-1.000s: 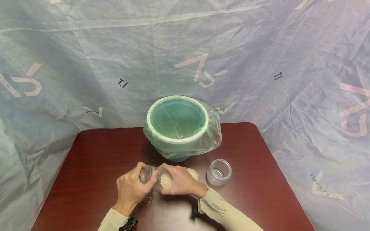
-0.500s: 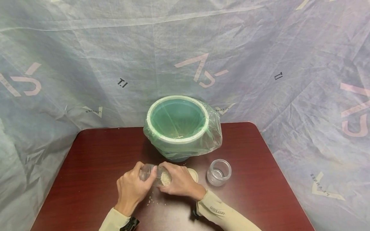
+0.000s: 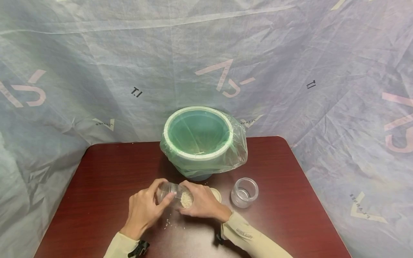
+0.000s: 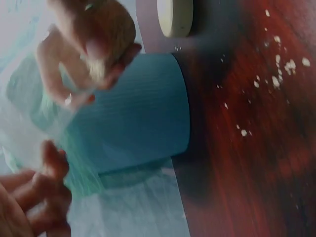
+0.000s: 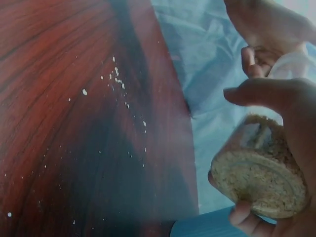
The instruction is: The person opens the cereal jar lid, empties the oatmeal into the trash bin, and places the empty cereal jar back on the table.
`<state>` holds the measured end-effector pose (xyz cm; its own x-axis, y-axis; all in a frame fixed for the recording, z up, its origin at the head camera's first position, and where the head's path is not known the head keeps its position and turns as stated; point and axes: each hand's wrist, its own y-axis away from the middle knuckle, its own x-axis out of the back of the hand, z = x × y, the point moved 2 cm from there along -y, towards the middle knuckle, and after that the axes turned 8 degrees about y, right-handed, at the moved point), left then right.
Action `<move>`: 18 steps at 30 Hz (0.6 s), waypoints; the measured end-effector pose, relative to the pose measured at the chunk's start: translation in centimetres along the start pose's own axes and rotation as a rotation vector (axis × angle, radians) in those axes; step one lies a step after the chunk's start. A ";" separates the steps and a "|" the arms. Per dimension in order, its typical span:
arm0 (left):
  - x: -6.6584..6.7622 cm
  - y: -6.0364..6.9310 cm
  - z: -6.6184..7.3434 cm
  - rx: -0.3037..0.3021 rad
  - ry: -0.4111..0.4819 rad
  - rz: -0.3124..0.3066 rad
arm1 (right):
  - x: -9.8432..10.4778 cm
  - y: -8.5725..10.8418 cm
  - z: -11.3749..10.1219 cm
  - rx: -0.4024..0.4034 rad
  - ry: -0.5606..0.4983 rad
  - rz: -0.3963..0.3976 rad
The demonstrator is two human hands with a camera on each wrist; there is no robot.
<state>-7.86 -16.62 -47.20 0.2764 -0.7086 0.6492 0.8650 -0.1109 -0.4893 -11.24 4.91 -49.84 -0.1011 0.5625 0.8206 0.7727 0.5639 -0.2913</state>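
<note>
Jar of pale flakes (image 3: 186, 199) is held tipped over the surface (image 3: 277, 211), forward of the middle of its back edge and closer to the left edge than the thick-walled jar (image 3: 244, 192) is. Its base is turned to the right wrist and its mouth goes toward the left hand (image 3: 145, 208). The grip of the right hand (image 3: 203, 201) is wrapped around the body near this base. The left grip is curled around what seems a second clear vessel (image 3: 167, 189); whether the two rims touch, I cannot tell.

I judge that the walls are stiff and smooth, so they can slip under dry fingers. If they are glass, they would also be fragile, but the material I cannot confirm. The flakes look light and loose, and their weight should sit where they gather, near the base. For this reason, a full wrap low on the body seems to me the safest hold, with the mouth free of fingers. The clear vessel is probably lighter and is better held around its side, gently. Small tilts would be wise, as loose flakes (image 5: 118, 80) already lie on the surface.
</note>
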 end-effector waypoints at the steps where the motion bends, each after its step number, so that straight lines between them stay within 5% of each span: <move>1: 0.2 0.0 -0.3 -0.030 0.016 -0.016 | 0.1 0.0 0.1 -0.011 -0.026 -0.018; 12: 0.9 -0.5 -1.2 -0.489 0.177 -0.048 | 0.5 0.1 0.5 0.026 -0.332 -0.291; 18: 0.7 -0.3 -1.0 -0.546 0.234 -0.041 | 0.4 0.3 0.1 0.068 -0.393 -0.363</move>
<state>-8.38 -17.78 -47.22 0.0943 -0.8240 0.5587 0.5150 -0.4399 -0.7357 -11.12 5.40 -49.67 -0.5911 0.5003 0.6327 0.6031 0.7950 -0.0651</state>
